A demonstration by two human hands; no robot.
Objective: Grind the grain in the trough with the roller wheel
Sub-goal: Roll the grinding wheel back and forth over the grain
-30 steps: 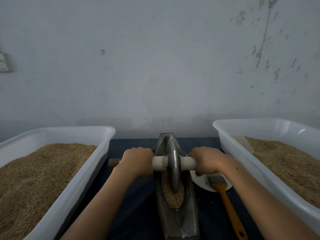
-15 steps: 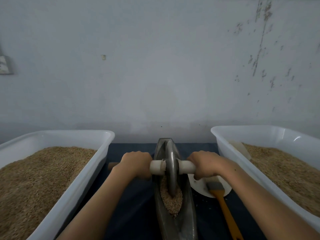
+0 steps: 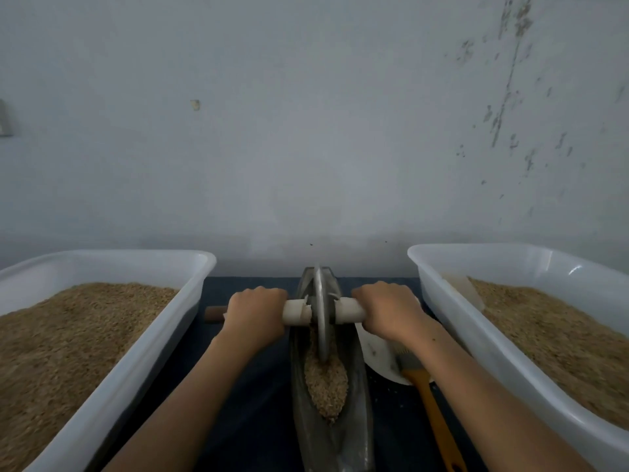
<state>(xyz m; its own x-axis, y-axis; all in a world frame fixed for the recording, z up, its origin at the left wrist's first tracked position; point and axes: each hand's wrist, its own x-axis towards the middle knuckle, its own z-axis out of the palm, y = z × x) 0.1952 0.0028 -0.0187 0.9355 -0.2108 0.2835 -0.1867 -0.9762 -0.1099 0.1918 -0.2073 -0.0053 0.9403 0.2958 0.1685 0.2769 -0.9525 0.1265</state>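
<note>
A dark boat-shaped metal trough [image 3: 357, 413] lies lengthwise on the dark table between two tubs. Brown grain [image 3: 325, 383] fills its middle. A thin metal roller wheel [image 3: 321, 315] stands upright in the trough near its far end, its rim down in the grain. A white-wrapped axle handle [image 3: 296, 311] runs through the wheel. My left hand [image 3: 255, 311] grips the handle left of the wheel. My right hand [image 3: 388, 310] grips it on the right side. A brown wooden end of the handle [image 3: 213, 314] sticks out past my left hand.
Two white plastic tubs of grain flank the trough, the left tub [image 3: 163, 338] and the right tub [image 3: 476, 335]. A white plate [image 3: 377, 359] and a brush with an orange handle [image 3: 432, 410] lie right of the trough. A grey wall [image 3: 306, 131] stands close behind.
Both hands have pushed the wheel away from me along the trough toward its far end, leaving more grain exposed on the near side.
</note>
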